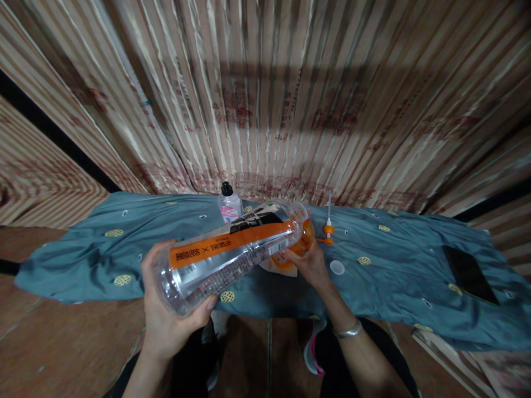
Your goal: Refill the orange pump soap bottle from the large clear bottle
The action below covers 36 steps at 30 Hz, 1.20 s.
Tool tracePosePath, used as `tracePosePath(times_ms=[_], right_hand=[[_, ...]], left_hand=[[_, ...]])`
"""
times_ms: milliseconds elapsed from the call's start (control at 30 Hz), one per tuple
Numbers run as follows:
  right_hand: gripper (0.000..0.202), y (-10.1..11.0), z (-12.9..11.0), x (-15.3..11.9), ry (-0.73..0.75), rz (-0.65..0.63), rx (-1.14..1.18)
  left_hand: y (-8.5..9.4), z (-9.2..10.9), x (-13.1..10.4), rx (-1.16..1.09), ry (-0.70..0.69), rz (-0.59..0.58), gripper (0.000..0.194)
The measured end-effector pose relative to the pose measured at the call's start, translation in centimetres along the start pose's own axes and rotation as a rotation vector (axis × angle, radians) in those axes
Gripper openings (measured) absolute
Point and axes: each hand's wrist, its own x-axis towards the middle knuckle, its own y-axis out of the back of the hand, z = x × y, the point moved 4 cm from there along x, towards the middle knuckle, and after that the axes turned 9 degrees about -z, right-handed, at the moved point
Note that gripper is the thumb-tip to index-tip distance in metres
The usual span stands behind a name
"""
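Note:
My left hand is wrapped round the base of a large clear plastic bottle with an orange and black label. The bottle is tilted, its neck pointing to the right and away from me. My right hand grips an orange bottle with a white and orange label, mostly hidden behind the clear one. The clear bottle's mouth is over the top of the orange bottle; whether they touch I cannot tell. Just right of my right hand, an orange pump top with a white tube lies on the cloth.
A small clear bottle with a black cap stands at the back. A round white cap and a dark phone-like slab lie on the teal patterned cloth. Behind it hangs a striped curtain.

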Motion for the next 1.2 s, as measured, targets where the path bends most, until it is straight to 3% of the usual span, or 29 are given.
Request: tracePosePath(times_ms=[1200], right_hand=[[0.069,0.06,0.27,0.0,-0.009,0.008,-0.009]], left_hand=[[-0.08,0.0,-0.22,0.03,-0.04,-0.004,0.079]])
